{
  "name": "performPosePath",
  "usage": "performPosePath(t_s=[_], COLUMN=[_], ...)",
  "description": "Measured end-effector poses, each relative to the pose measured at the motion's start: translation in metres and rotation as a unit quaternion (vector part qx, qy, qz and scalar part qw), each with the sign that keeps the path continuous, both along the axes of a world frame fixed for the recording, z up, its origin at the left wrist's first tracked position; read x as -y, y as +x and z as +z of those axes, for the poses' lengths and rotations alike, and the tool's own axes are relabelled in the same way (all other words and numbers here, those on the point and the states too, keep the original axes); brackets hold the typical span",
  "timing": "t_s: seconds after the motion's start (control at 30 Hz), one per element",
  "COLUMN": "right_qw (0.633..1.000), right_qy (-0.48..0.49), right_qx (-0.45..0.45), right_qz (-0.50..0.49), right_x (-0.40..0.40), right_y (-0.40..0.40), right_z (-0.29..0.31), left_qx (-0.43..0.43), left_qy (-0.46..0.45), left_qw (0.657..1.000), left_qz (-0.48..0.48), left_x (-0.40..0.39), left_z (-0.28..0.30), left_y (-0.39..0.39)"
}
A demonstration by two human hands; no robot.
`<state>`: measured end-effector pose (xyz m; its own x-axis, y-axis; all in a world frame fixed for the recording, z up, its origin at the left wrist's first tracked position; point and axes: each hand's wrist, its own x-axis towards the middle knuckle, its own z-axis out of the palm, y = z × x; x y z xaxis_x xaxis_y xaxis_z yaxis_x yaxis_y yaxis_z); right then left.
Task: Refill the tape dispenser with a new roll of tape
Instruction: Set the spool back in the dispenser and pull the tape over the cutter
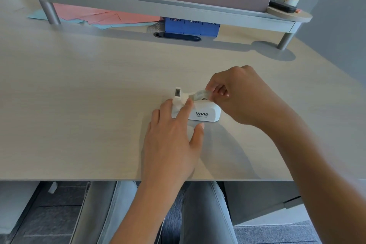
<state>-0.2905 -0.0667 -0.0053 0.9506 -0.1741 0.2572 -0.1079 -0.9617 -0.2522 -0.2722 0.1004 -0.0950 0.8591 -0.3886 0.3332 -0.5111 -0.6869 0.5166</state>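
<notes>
tape dispenser [204, 112] sitting mid-desk [79, 95], nearer the front edge | my right hand [241, 95] is pinching the clear tape roll [199, 94] over it | my left hand [172, 140] is lying spread, fingers [185, 110] bracing the cutter end

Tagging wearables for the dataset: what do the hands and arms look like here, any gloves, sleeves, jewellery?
Both the left hand and the right hand are bare: no gloves, rings, watch or bands visible. Forearms are uncovered to the frame edge, with no sleeve in view. Fingernails look short and unpainted.
</notes>
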Motion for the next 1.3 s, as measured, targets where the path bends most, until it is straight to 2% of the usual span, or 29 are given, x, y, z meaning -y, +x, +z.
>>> performPosePath(t_s=[0.1,0.2,0.33,0.53,0.67,0.83,1.0,1.3], right_qw=[1.000,0.996,0.979,0.940,0.933,0.927,0.944,0.977], right_qy=[0.015,0.078,0.173,0.307,0.323,0.332,0.284,0.197], right_qx=[0.007,0.043,0.104,0.148,0.157,0.172,0.165,0.084], right_qz=[-0.003,-0.014,-0.030,-0.033,-0.018,-0.010,0.001,0.002], right_x=[0.002,0.002,0.000,0.003,0.007,0.009,0.007,0.004], right_y=[-0.001,-0.007,-0.011,-0.012,-0.011,-0.012,-0.013,-0.008], right_z=[-0.003,-0.015,-0.034,-0.048,-0.049,-0.051,-0.054,-0.039], left_qx=[-0.009,-0.007,0.030,-0.043,-0.049,-0.042,-0.060,-0.110], left_qy=[-0.012,-0.057,-0.192,-0.225,-0.209,-0.146,-0.101,-0.135], left_qw=[1.000,0.998,0.980,0.973,0.975,0.983,0.988,0.982], left_qz=[-0.006,0.020,0.034,0.022,0.054,0.100,0.103,0.071], left_x=[-0.002,-0.002,0.008,0.030,0.037,0.045,0.045,0.031], left_z=[0.000,0.006,0.026,0.044,0.052,0.067,0.077,0.082], left_y=[-0.001,-0.003,0.012,0.028,0.027,0.024,0.025,0.040])
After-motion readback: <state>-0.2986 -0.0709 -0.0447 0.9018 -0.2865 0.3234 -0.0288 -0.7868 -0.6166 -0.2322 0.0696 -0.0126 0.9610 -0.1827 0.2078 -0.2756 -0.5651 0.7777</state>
